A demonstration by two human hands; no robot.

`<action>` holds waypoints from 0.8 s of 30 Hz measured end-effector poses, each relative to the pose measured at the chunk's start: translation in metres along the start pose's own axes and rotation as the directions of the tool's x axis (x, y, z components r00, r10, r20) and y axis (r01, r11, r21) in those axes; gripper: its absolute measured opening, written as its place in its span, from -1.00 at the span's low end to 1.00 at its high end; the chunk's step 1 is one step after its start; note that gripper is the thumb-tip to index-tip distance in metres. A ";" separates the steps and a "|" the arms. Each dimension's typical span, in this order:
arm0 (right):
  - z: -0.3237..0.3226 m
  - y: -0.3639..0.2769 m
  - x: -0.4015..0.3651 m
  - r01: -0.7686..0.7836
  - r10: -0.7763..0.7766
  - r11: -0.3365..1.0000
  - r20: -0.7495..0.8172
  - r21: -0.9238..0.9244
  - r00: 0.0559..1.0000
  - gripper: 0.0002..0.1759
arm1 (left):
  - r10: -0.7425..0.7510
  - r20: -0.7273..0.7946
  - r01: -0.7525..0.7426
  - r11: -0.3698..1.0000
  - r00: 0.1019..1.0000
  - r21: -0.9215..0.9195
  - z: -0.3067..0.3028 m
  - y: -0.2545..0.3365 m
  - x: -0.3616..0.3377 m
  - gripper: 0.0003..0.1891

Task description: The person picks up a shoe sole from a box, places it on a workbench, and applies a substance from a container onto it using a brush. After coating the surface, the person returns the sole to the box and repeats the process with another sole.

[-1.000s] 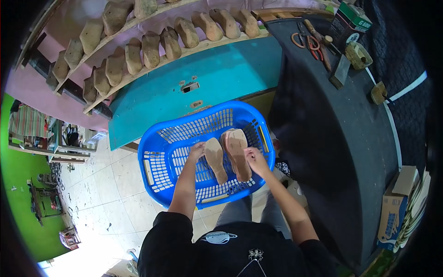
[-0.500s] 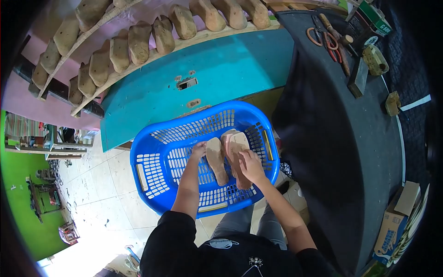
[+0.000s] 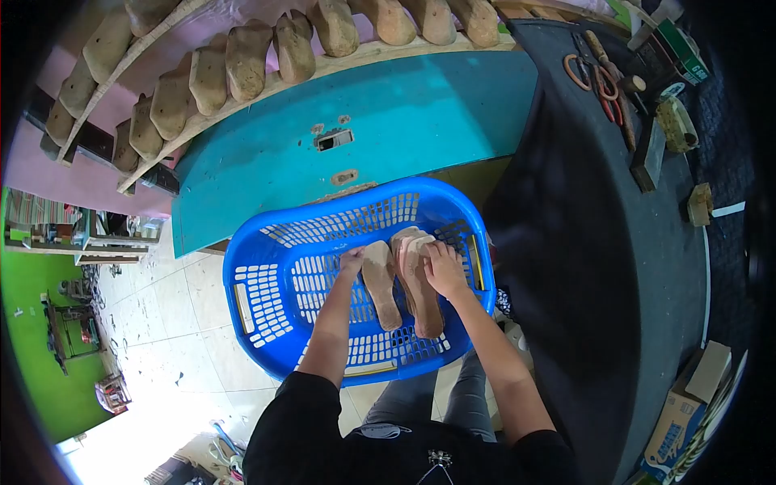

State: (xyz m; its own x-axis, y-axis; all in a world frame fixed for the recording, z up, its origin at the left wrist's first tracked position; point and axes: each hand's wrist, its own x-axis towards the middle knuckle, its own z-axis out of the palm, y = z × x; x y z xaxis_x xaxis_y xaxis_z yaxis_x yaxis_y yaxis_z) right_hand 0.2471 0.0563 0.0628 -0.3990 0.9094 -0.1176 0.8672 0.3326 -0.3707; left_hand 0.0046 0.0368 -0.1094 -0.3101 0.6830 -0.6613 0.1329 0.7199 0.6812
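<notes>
A large blue plastic basket point(image 3: 271, 225) with perforated walls is in front of me. Inside the basket area, a single tan, sole-shaped piece point(image 3: 381, 283) is held at its upper left edge by my left hand point(image 3: 351, 263), whose fingers are curled. Beside it on the right is a stack of similar shoe soles point(image 3: 420, 295), several layers with their edges offset. My right hand point(image 3: 445, 271) grips the upper right part of this stack, its fingers bent over the top piece. Its thumb is hard to make out.
Wooden shoe lasts point(image 3: 250, 61) line shelves behind a turquoise board point(image 3: 420, 105). To the right, a black-covered table point(image 3: 598, 242) bears scissors point(image 3: 577, 71), red-handled pliers point(image 3: 608, 90) and a hammer point(image 3: 629, 84). A cardboard box point(image 3: 679, 416) stands at the lower right.
My right hand has shifted up and slightly right along the stack, and its fingers now bend over the upper edge. My left hand stays by the single sole. The whole view has shifted slightly.
</notes>
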 end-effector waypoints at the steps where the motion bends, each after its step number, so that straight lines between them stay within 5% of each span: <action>1: -0.001 -0.001 0.000 -0.006 0.006 1.000 0.019 -0.008 1.000 -0.55 | 0.117 -0.053 -0.106 0.979 0.992 0.173 0.000 -0.009 0.010 -0.63; 2: 0.000 -0.001 -0.001 -0.003 0.003 1.000 0.022 -0.007 1.000 -0.55 | 0.239 -0.084 -0.196 0.917 0.967 0.348 -0.001 -0.018 0.017 -0.59; 5: 0.001 -0.001 -0.005 -0.014 0.014 1.000 0.010 0.014 1.000 -0.55 | 0.237 -0.153 -0.105 0.803 0.959 0.586 0.000 -0.012 0.010 -0.60; 12: -0.024 -0.012 -0.017 -0.023 0.023 0.998 -0.002 0.064 1.000 -0.57 | 0.256 -0.101 -0.217 0.931 0.961 0.292 -0.016 0.030 -0.023 -0.65; 15: -0.045 -0.017 -0.028 -0.018 0.024 0.991 -0.043 0.130 0.999 -0.59 | 0.418 -0.076 -0.392 0.891 0.905 0.229 -0.011 0.067 -0.046 -0.70; 17: -0.062 -0.017 -0.037 -0.012 0.029 0.984 -0.096 0.176 0.995 -0.61 | 0.706 -0.046 -0.645 0.669 0.706 0.370 -0.004 0.111 -0.082 -0.75; 24: -0.165 -0.008 -0.089 0.100 0.017 0.959 -0.407 0.265 0.913 -0.57 | 0.935 0.116 -0.933 0.314 0.336 0.175 0.046 0.270 -0.229 -0.78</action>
State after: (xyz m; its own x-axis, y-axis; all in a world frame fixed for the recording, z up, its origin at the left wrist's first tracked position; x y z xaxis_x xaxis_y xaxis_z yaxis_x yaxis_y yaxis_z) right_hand 0.3243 0.0141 0.2284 -0.2285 0.9379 0.2611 0.7123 0.3439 -0.6119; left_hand 0.1545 0.0808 0.2115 0.1294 0.9168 0.3778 0.4957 -0.3898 0.7761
